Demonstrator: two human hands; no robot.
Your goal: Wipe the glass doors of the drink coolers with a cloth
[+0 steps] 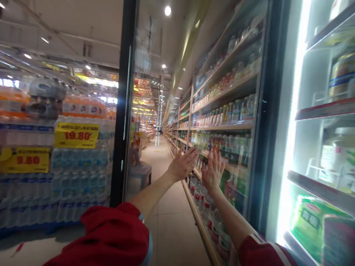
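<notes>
Both my arms, in red sleeves, stretch forward to a clear glass door (155,111) in a dark frame, which stands swung open in front of me. My left hand (181,167) is tilted to the right with its fingers extended near the pane. A pale blur by its fingertips is too faint to make out. Close beside it on the right, my right hand (213,173) is raised with fingers stretched out, palm toward the glass. Whether either palm touches the pane I cannot tell. Neither hand visibly grips anything.
At right stands a lit cooler with shelves (318,181), holding a jug (344,155) and a green package (307,221). Shelves of bottles (230,114) show through the glass. Left are stacked water bottles (80,184) with yellow price signs (76,135); a grey stool (140,171) stands in the aisle.
</notes>
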